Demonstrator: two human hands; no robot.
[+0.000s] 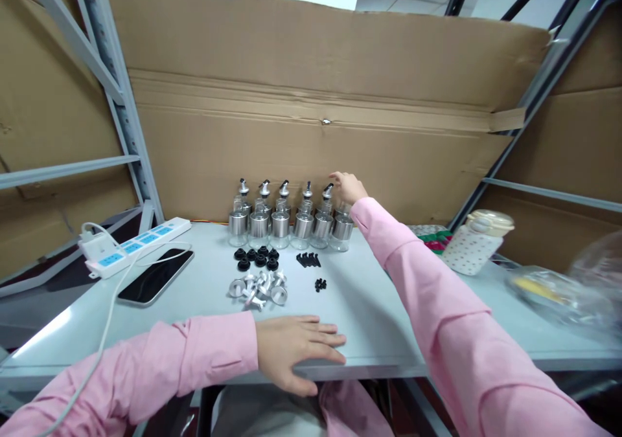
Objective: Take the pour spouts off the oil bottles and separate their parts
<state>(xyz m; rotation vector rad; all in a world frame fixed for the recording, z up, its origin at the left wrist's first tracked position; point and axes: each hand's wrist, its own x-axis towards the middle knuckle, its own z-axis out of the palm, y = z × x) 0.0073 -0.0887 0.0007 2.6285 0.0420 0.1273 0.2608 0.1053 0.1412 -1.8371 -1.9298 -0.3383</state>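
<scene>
My left hand (300,351) lies flat at the table's front edge, fingers spread and holding nothing. Stretched far forward, my right hand (348,188) bends its fingers over the right end of the back bottle row. What is between them is hidden. Several glass bottles with steel sleeves (280,224) stand upright in two rows; silver pourer spouts (284,189) with black tips top visible bottles at the back. In front lie round black stoppers (260,256), silver spout pieces (260,288), black flip tips (308,259) and tiny black parts (321,285).
To the left are a power strip (140,246) and a phone (156,276), with a white cable (113,307) crossing my left sleeve. A dotted jar (471,243) and a plastic-wrapped package (554,291) sit at right. Cardboard (311,158) walls the back.
</scene>
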